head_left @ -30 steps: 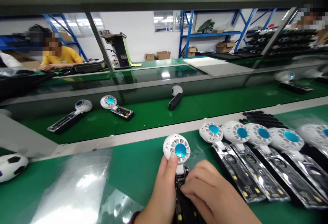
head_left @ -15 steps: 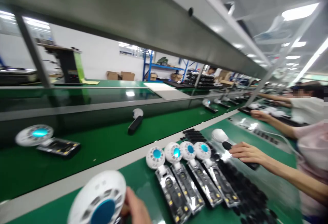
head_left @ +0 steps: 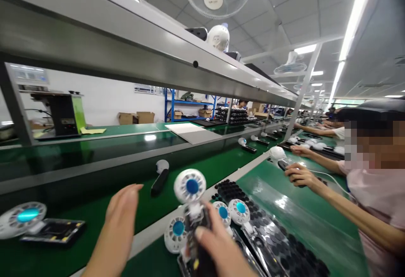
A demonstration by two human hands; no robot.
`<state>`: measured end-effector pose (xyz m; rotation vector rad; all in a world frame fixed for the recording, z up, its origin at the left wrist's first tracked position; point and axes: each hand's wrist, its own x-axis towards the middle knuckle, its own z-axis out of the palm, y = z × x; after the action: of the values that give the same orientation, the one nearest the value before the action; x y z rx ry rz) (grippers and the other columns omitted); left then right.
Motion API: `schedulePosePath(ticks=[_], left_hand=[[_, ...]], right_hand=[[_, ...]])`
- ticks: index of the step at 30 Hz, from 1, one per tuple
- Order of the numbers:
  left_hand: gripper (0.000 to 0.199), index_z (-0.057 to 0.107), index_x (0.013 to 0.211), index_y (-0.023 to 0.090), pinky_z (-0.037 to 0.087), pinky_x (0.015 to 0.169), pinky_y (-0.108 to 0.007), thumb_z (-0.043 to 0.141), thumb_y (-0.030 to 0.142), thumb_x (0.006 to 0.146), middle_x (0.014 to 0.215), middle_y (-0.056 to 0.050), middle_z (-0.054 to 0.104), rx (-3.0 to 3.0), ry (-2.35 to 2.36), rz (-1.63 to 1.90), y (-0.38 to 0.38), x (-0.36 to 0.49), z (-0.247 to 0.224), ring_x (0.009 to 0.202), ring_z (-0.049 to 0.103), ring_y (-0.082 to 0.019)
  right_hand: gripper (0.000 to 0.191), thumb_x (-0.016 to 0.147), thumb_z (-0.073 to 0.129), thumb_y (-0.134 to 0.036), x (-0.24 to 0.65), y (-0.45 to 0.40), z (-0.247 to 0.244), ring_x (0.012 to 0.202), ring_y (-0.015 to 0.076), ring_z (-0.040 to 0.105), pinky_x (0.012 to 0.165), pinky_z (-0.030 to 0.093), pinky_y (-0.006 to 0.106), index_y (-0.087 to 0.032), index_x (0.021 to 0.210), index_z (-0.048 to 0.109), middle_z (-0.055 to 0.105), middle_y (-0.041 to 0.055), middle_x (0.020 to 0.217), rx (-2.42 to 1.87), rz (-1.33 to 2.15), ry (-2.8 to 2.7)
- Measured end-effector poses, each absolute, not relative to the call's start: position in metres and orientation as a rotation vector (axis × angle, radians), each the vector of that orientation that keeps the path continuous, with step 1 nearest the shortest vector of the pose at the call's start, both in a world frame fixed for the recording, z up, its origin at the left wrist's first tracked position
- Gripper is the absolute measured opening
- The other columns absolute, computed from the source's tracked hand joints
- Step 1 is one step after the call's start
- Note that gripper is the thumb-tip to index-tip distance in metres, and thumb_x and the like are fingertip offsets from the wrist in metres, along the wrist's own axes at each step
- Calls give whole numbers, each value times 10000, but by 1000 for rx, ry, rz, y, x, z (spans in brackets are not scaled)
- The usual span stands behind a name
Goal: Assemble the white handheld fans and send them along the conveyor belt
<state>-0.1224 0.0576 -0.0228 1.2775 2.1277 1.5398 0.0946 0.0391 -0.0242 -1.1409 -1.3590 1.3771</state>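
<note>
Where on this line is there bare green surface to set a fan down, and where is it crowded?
Bare belt lies between the open fan on the belt and the closed black-handled fan. Bare mat lies between the black pads and the co-worker's arm. Crowded: the row of fans beside the right hand.

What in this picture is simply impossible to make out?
- Head view: the lower handle of the raised fan unit is covered by the right hand, which the bottom edge cuts off.
- The left hand is motion-blurred; its wrist runs off the bottom.
- The row of fan units is partly hidden behind the raised one.
- A co-worker's hand hides the dark handle it grips.
</note>
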Motion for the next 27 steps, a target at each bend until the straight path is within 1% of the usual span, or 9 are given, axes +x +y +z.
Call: schedulePosePath(ticks=[3, 5, 9, 12, 15, 19, 21, 23, 27], left_hand=[[221, 583, 925, 126, 290, 965, -447, 481, 296, 825, 1134, -109, 512, 1467, 2196, 1190, 98, -131, -19, 1127, 413, -238], [235, 585, 880, 119, 356, 905, -434, 490, 327, 822, 1012, -83, 576, 1494, 2203, 953, 125, -130, -22, 1016, 502, -217], [283, 567, 930, 134, 474, 727, -356, 491, 384, 821, 915, -43, 604, 1466, 2190, 633, 165, -118, -37, 806, 584, -162], [242, 565, 933, 134, 485, 702, -340, 527, 338, 808, 913, -44, 600, 1486, 2241, 536, 177, -111, -45, 793, 585, -157], [248, 555, 937, 127, 483, 693, -340, 487, 339, 829, 925, -55, 590, 1615, 2297, 620, 165, -100, -39, 788, 580, -158], [344, 457, 1148, 103, 457, 769, -361, 407, 235, 834, 1153, -153, 506, 1990, 2208, 818, 118, -74, -12, 930, 553, -238], [471, 359, 1258, 93, 405, 876, -373, 414, 149, 794, 1303, -168, 393, 2174, 2105, 840, 90, -60, -4, 1085, 462, -280], [502, 331, 1281, 80, 404, 873, -404, 399, 104, 784, 1319, -191, 377, 2354, 2050, 915, 64, -49, -8, 1094, 445, -304], [488, 361, 1256, 148, 437, 812, -450, 413, 31, 786, 1278, -212, 414, 2491, 2161, 1459, 17, -31, -40, 1117, 434, -345]], right_hand=[[403, 817, 410, -266, 91, 80, -12, 606, 157, 605, 575, 485, 285, -233, 1206, 310, 567, -29, 688, -1179, 1403, -1292], [354, 854, 403, -252, 90, 117, 0, 592, 140, 586, 569, 480, 286, -185, 1195, 337, 557, -19, 710, -1234, 1410, -1252], [381, 866, 471, -342, 88, 175, 20, 913, 204, 551, 775, 462, 415, -174, 1201, 400, 513, 79, 1116, -1361, 1376, -1192], [482, 848, 501, -351, 84, 187, 30, 1159, 284, 375, 944, 304, 529, -222, 1279, 327, 328, 88, 1335, -1380, 1304, -1189], [628, 801, 575, -328, 77, 176, 32, 1219, 309, 296, 984, 214, 561, -267, 1329, 240, 278, 89, 1377, -1296, 1309, -1227], [856, 633, 736, -297, 58, 155, 33, 1213, 323, 322, 951, 270, 544, -352, 1318, 225, 328, 81, 1362, -1137, 1405, -1161], [780, 646, 716, -328, 48, 146, 35, 1120, 284, 452, 897, 372, 484, -338, 1288, 273, 460, 71, 1257, -1005, 1458, -1072], [625, 702, 656, -372, 40, 135, 37, 968, 213, 567, 830, 457, 385, -287, 1235, 342, 575, 47, 1090, -857, 1512, -961], [435, 778, 508, -499, 39, 101, 39, 795, 171, 622, 769, 500, 295, -127, 1000, 553, 649, 80, 857, -677, 1714, -773]])
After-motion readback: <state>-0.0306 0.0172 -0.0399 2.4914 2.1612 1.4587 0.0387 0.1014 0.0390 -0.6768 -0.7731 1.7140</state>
